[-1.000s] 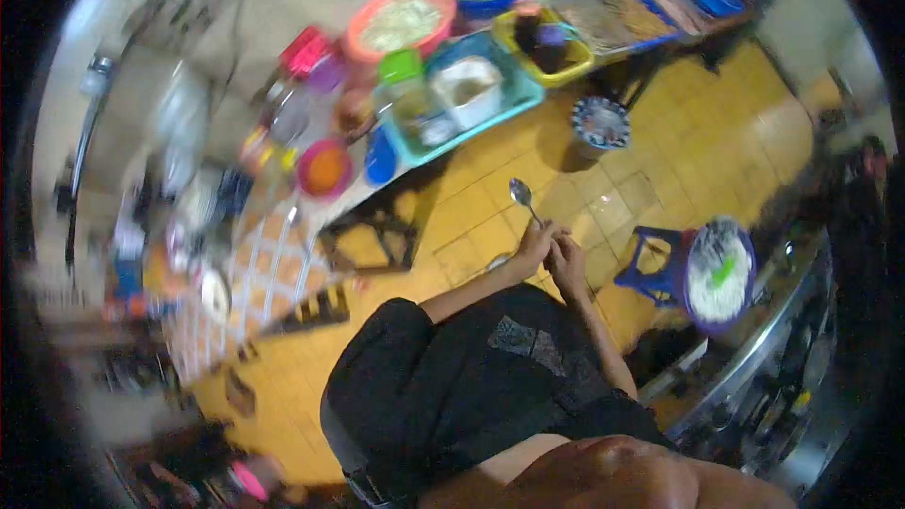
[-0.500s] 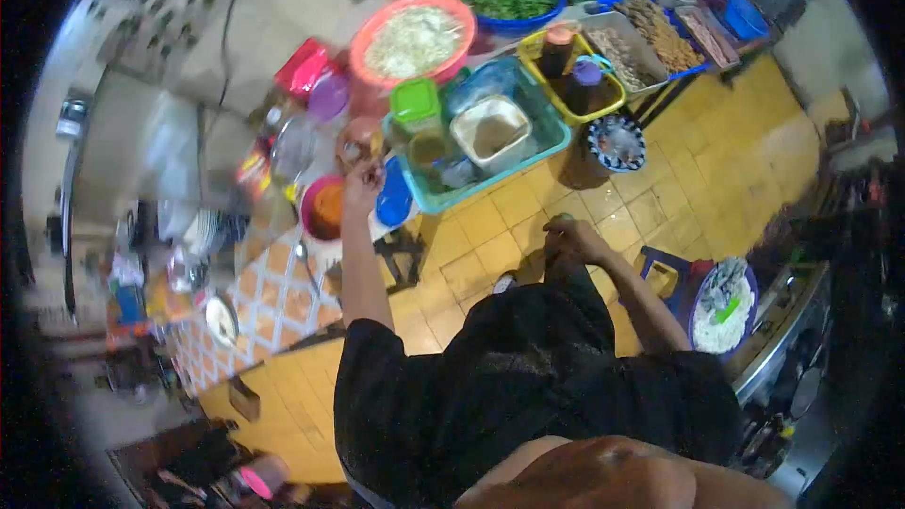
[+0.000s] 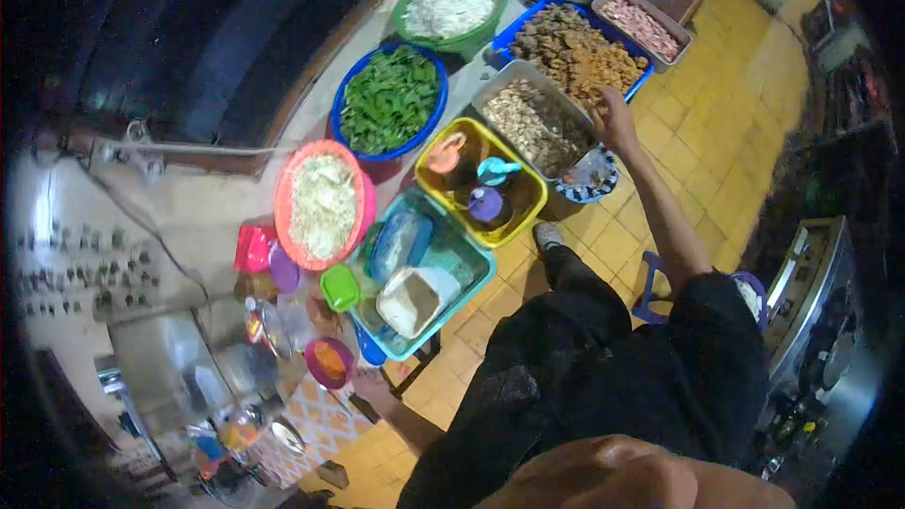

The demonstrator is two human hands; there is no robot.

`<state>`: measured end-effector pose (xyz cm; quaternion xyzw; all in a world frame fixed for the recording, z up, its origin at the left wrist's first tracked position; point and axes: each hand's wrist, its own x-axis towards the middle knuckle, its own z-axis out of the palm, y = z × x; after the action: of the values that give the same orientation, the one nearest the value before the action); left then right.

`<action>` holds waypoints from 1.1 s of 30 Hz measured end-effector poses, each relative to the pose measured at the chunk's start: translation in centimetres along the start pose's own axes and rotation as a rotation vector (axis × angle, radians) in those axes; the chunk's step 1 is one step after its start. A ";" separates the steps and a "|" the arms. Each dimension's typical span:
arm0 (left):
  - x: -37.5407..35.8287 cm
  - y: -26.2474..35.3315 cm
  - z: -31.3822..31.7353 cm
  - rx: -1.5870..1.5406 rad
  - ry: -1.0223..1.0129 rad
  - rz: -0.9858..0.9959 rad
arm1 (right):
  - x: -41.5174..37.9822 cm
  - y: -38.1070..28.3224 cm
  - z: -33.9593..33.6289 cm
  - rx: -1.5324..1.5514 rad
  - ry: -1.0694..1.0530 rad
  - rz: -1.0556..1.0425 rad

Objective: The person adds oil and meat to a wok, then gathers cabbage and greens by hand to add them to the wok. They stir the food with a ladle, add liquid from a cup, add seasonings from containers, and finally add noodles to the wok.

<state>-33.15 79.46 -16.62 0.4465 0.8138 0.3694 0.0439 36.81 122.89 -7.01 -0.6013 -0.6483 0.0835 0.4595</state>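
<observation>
My right hand reaches to the near edge of a blue tray heaped with brown and orange-brown food pieces. Its fingers are curled at the food; what they hold, if anything, is hidden. Beside it stands a metal pan of pale chopped pieces and darker bits. Low on the left, my left hand is beside a magenta bowl with orange contents; its fingers are too blurred to read.
A teal basin holds containers, and a yellow tub holds lidded jugs. Bowls of green leaves, shredded white vegetable and white strips line the wall side. A patterned bin stands below the pan; a stove is at right.
The view has turned and moved towards the trays. My right hand has gone from beside my leg to the brown food. My left hand has drawn back from the jars by the teal basin.
</observation>
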 end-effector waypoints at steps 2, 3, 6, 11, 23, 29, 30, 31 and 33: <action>-3.1 1.9 0.1 0.343 -0.133 -0.155 | 4.9 4.9 -0.5 -0.132 0.152 -0.135; -5.0 3.0 0.2 0.284 -0.154 -0.239 | 7.5 7.6 -1.4 -0.194 0.210 -0.168; -11.2 7.3 0.2 0.133 -0.257 -0.520 | 14.3 20.9 -1.8 -0.376 0.190 0.179; -19.7 13.5 0.6 0.052 -0.501 -0.845 | 18.8 32.3 -1.3 -0.722 -0.271 0.516; -15.2 18.9 8.9 -0.240 -0.442 -1.256 | 21.1 36.6 -1.2 -0.527 -0.441 0.369; -17.6 17.4 9.8 -0.333 -0.446 -1.242 | 20.6 38.3 -1.6 -0.830 -0.454 0.068; -18.5 16.8 9.9 -0.374 -0.388 -1.274 | 20.7 41.5 -0.8 -0.840 -0.459 0.076; -19.1 16.0 9.5 -0.605 -0.370 -1.364 | 20.6 43.4 -1.3 -0.752 -0.355 -0.209; -21.5 16.2 10.7 -0.450 -0.295 -1.281 | 22.5 49.1 0.5 -1.566 -0.596 -0.341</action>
<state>-4.76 74.44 -19.58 -0.0962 0.8063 0.3658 0.4547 74.25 155.27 -28.61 -0.5925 -0.6947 -0.3040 -0.2719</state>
